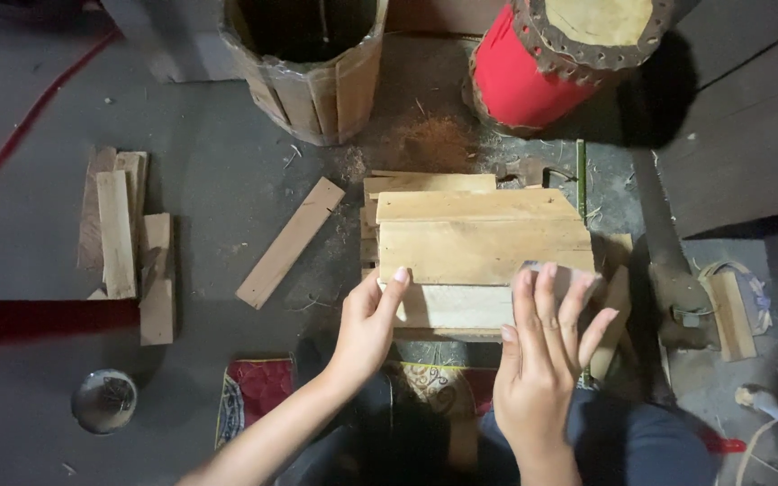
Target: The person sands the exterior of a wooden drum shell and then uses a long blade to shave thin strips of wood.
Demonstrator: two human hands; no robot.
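The stack of wooden boards (482, 241) is being kept on the dark floor (209, 180), right in the middle and just in front of the knees. The pale bottom board is being touched at its left near corner by the left hand (366, 328), with the thumb and fingers curled lightly around the edge. The right hand (542, 360) is being held over the right near edge with its fingers spread open and flat, so nothing is being gripped there. The boards are judged to be stiff and hard, not bendy, and light enough to be lifted one at a time. Rough sides and splinters are to be expected, so the long flat edges are thought to be the best places for holding. A loose plank (290, 241) is being left on the floor to the left, and a small pile of wood scraps (128, 238) is lying further left. A round wooden barrel (312, 67) is being kept at the far side, with a red drum (565, 58) to its right. Sawdust (429, 142) is lying between them. A shiny round bowl (104, 400) is sitting near and left. The room is looking dim and dusty, like a workshop.
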